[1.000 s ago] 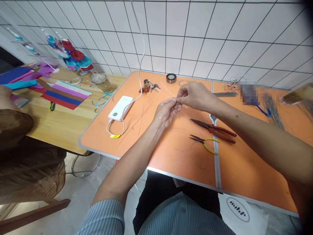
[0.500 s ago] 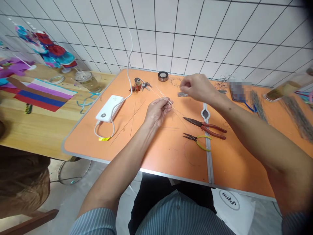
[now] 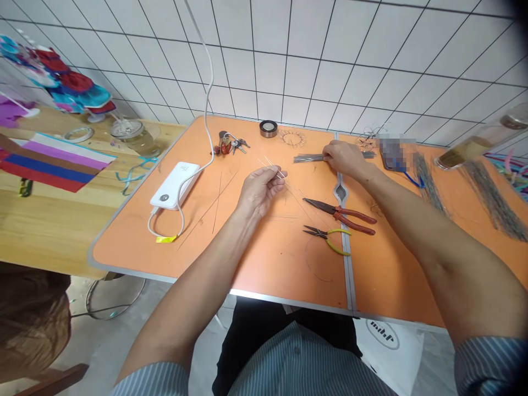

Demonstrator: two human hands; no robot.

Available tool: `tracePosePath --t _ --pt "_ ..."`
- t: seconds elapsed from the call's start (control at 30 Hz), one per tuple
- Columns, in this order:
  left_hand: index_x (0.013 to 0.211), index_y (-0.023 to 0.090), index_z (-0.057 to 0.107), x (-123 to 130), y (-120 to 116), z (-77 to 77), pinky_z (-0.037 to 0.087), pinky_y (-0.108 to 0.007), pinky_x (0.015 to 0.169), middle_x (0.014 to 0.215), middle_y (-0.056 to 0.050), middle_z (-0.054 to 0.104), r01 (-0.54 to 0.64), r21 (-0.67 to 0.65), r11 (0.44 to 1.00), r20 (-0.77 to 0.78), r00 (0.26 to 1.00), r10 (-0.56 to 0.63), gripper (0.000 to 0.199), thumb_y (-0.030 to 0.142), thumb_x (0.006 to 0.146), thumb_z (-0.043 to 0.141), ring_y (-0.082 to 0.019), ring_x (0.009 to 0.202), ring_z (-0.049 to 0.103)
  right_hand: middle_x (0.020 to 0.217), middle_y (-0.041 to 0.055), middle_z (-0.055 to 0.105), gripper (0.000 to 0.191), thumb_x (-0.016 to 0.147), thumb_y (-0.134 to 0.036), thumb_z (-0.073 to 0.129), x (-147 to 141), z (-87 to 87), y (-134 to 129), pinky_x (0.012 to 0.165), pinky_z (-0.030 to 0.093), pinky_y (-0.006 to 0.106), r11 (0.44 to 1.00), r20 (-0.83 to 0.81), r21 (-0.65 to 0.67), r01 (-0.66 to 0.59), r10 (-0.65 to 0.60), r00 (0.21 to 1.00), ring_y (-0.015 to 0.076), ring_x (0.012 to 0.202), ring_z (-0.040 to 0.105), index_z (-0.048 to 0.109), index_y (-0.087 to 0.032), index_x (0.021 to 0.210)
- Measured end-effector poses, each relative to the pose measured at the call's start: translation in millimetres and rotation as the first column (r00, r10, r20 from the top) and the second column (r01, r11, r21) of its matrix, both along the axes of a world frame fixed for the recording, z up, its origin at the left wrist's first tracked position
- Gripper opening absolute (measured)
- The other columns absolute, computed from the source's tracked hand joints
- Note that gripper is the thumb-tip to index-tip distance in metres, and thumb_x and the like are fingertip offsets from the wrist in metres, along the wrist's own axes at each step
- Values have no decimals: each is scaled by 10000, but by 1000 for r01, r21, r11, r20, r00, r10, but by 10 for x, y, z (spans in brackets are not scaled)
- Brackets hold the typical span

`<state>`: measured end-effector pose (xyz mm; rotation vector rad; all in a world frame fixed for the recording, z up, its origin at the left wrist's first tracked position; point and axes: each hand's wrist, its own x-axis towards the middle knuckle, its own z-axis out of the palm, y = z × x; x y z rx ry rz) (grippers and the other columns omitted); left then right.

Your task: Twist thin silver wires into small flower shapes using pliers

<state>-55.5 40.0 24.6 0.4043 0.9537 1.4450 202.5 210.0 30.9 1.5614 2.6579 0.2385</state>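
Observation:
Thin, straight metal wires (image 3: 270, 163) are pinched between the thumb and fingers of my left hand (image 3: 263, 188), held above the orange table. At the back of the table my right hand (image 3: 343, 157) has its fingers closed down on a bundle of grey wires (image 3: 307, 158); the fingertips partly cover it, so how many wires they grip is hidden. In front of my hands lie red-handled pliers (image 3: 340, 211) and smaller yellow-handled pliers (image 3: 327, 236). More loose wires (image 3: 217, 202) lie left of my left hand.
A white power bank (image 3: 175, 185) with a cable sits at the left. Keys (image 3: 238, 144), a roll of tape (image 3: 268, 128) and a wire ring (image 3: 292, 138) lie towards the wall. Larger wire bundles (image 3: 497, 201), a phone-like item (image 3: 391, 153) and a cup (image 3: 480, 140) occupy the right.
My right hand has come down from above the table onto the wire bundle. My left hand still holds its wires. The whole view has shifted slightly.

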Motion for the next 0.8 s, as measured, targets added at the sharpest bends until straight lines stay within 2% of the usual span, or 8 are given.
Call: tracePosePath --t 0.1,0.27,0.5,0.67,0.8 --pt "873 109 751 4 -1 -9 565 -136 585 783 -57 804 16 12 1000 -5 1000 -16 184 91 1045 686 -54 555 682 1333 159 761 301 1085 -248 544 42 14 6 726 371 379 1000 -24 20 4 -4 1000 333 1118 697 801 -191 1232" --pt "871 112 753 9 3 -37 563 -132 576 790 -60 807 23 8 1000 -11 1000 -23 165 109 1032 718 -56 558 689 1412 157 733 359 1094 -281 545 74 -16 5 737 396 377 999 -6 7 -49 49 999 329 1121 693 768 -211 1367" --pt "878 105 749 21 -7 -14 566 -145 574 779 -53 797 23 2 1000 3 1000 -23 195 94 1056 670 -56 548 681 1325 170 753 321 1105 -275 516 66 -20 3 742 362 374 998 15 18 -65 64 998 312 1053 699 795 -199 1243" --pt "867 118 739 35 -19 42 542 -143 578 776 -43 796 28 -32 999 -4 1000 -28 158 122 1025 736 -54 557 667 1314 150 766 292 1090 -235 513 108 -13 -25 721 316 373 999 -3 20 -47 47 999 305 1051 692 778 -219 1212" --pt "873 115 744 46 -6 13 551 -161 592 781 -49 795 38 -28 999 -2 999 -38 143 127 1015 754 -62 564 675 1293 146 775 296 1102 -229 493 106 35 -46 730 328 376 994 -128 91 -55 66 990 301 1090 673 765 -224 1217"
